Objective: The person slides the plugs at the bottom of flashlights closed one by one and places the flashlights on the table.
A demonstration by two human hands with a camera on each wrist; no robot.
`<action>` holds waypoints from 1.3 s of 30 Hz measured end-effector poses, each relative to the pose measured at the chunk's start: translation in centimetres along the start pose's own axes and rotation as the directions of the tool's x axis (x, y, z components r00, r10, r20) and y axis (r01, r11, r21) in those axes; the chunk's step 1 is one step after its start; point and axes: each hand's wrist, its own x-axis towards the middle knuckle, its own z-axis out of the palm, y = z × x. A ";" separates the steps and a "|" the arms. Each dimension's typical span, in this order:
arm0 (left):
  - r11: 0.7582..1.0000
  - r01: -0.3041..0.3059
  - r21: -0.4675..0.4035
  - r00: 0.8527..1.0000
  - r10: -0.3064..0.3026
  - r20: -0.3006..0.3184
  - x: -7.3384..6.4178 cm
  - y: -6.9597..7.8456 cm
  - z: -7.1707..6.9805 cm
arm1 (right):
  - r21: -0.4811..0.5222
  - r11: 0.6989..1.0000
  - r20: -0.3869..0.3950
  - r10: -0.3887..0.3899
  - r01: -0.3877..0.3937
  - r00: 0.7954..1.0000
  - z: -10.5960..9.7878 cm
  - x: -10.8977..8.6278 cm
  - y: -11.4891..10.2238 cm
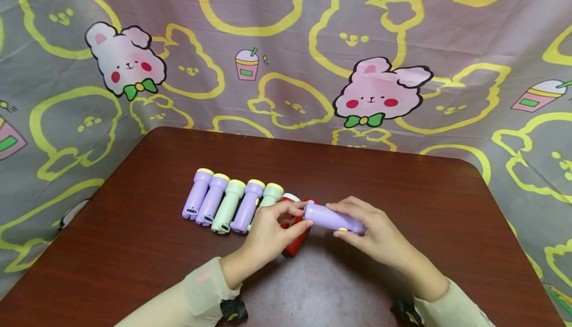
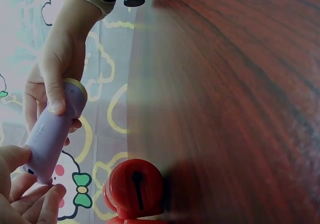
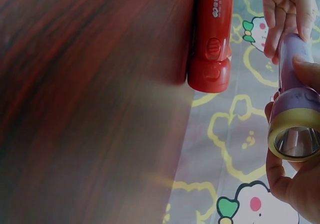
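A purple flashlight [image 1: 329,218] is held up above the table between both hands, lying nearly sideways. My right hand [image 1: 382,230] grips its head end, whose yellow rim and reflector show in the right wrist view. At the tail end, my left hand [image 1: 268,232] pinches the flashlight [image 2: 47,139] between thumb and fingers. Just beneath and behind the hands, red flashlights [image 1: 296,245] lie on the table, partly covered by the left hand. One red flashlight [image 3: 212,38] shows its switch in the right wrist view.
Left of the hands, a slanted row holds purple flashlights [image 1: 196,195] and green flashlights [image 1: 229,208] with yellow rims facing away. The dark brown table [image 1: 134,247] meets a patterned cloth [image 1: 295,59] at its back and sides.
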 end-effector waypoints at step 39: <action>0.986 -0.068 0.151 0.990 0.048 0.131 -0.1 -0.4 -1.1 | -0.019 1.000 0.064 0.008 -0.007 0.998 -0.1 -0.6 0.4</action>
